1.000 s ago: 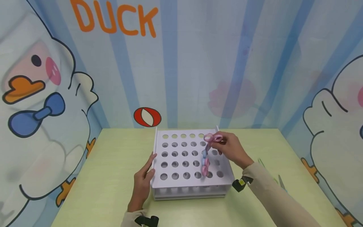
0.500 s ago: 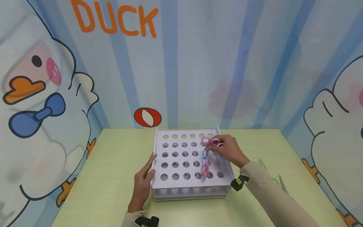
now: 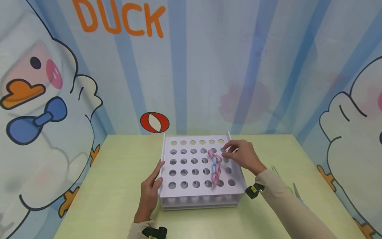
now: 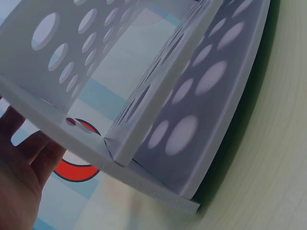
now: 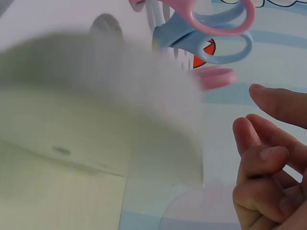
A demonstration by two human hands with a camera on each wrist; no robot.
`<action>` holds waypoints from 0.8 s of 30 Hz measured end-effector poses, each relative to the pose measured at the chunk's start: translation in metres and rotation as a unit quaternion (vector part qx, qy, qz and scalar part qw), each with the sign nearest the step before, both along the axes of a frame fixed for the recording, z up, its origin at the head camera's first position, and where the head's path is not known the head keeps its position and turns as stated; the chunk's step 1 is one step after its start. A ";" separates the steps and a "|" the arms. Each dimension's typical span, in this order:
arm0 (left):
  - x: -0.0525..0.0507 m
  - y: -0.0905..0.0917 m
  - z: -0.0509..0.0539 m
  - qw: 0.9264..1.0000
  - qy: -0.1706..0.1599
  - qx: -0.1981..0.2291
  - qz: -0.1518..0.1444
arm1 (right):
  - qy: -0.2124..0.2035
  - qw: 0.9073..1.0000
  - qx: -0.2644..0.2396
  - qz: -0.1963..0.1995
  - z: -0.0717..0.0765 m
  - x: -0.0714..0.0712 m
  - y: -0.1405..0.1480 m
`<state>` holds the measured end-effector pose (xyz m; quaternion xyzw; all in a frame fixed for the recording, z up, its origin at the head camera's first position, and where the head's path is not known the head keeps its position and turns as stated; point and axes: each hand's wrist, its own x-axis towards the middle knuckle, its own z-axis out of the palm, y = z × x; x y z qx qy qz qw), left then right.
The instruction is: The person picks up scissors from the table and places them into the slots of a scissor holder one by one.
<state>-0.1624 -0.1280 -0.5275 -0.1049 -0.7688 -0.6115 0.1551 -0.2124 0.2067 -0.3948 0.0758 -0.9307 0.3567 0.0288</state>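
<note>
A white rack [image 3: 189, 193] with rows of round holes stands on the table in the head view. Pairs of scissors stand in its right part: pink handles [image 3: 215, 179] in front, blue handles [image 3: 214, 161] in the middle and pink handles [image 3: 219, 159] behind; their blades are hidden. My left hand [image 3: 148, 196] rests its fingers and thumb against the rack's left side panel [image 4: 81, 146]. Just right of the rear pink handles is my right hand [image 3: 243, 156], thumb and forefinger apart. In the right wrist view nothing lies between its fingers, and blue scissors handles [image 5: 211, 53] show beyond.
Right of the rack, partly behind my right forearm, lie a green thing [image 3: 275, 171] and scissors with a bare blade [image 3: 296, 191]. A printed curtain [image 3: 203, 66] rises at the table's back edge. Pale yellow table [image 3: 119, 179] extends on the left.
My right hand lowered the rear pink scissors toward the rack and let go of them; it has drawn slightly right. The left hand stays against the rack.
</note>
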 end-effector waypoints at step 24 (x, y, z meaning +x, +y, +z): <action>0.003 -0.002 0.000 1.000 0.009 0.008 -0.015 | 0.149 0.985 0.051 -0.071 -0.011 0.049 0.100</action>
